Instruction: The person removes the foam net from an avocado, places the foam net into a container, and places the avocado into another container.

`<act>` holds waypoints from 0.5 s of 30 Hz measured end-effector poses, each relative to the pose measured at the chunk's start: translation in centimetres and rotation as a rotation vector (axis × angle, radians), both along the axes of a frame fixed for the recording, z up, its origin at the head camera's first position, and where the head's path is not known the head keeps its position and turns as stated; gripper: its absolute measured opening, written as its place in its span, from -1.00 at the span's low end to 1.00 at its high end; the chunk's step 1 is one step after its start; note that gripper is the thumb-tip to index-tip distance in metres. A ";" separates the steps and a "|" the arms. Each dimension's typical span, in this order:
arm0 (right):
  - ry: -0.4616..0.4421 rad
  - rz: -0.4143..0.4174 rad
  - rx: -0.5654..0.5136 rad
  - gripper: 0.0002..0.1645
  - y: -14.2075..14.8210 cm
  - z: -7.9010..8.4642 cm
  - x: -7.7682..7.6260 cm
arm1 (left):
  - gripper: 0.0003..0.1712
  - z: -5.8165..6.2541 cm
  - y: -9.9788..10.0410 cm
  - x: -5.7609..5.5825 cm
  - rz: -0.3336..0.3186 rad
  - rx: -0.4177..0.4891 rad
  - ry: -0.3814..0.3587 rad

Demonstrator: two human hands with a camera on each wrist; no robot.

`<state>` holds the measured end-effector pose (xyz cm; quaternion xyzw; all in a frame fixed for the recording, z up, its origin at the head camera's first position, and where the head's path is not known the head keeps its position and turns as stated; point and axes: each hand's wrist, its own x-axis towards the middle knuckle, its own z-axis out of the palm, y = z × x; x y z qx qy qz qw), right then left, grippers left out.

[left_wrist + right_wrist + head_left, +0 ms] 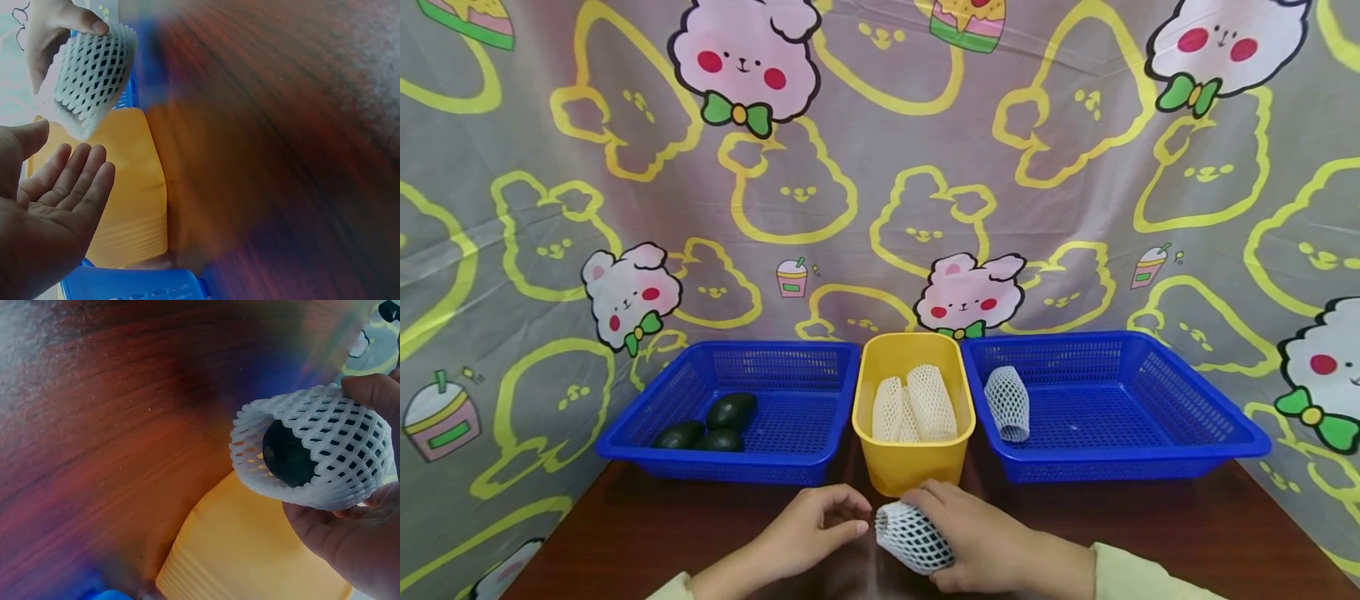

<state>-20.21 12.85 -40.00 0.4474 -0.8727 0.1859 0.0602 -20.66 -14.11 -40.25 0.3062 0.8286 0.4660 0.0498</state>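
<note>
My right hand [985,537] grips a white foam net sleeve [916,540] with a dark green avocado [289,454] inside it. One end of the avocado shows through the sleeve's open mouth in the right wrist view. Just left of the sleeve, my left hand [808,527] is held with fingers extended and nothing in it. In the left wrist view its palm [56,219] faces up, and a small gap separates its fingertips from the net. Both hands are over the table in front of the yellow bin [913,467].
Several foam sleeves [931,402] stand in the yellow bin. The left blue basket [722,467] holds three bare avocados [732,411]. In the right blue basket [1120,462], a netted item [1007,404] lies by the left wall. A patterned curtain [865,167] hangs behind the brown table [602,542].
</note>
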 end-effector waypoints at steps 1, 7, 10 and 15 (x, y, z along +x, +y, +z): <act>0.003 -0.004 0.007 -0.03 -0.1 -0.1 0.0 | -0.80 0.0 0.0 0.0 -0.003 0.003 -0.006; 0.011 0.000 0.031 -0.02 -0.6 -0.6 -0.1 | -0.81 -0.3 -0.1 0.0 -0.014 0.015 -0.020; 0.015 0.012 0.041 -0.02 -0.7 -0.8 -0.1 | -0.83 -0.4 -0.2 0.0 -0.020 0.015 -0.024; 0.015 0.028 0.057 -0.01 -0.9 -1.0 -0.3 | -0.86 -0.8 -0.3 0.0 -0.025 0.008 -0.021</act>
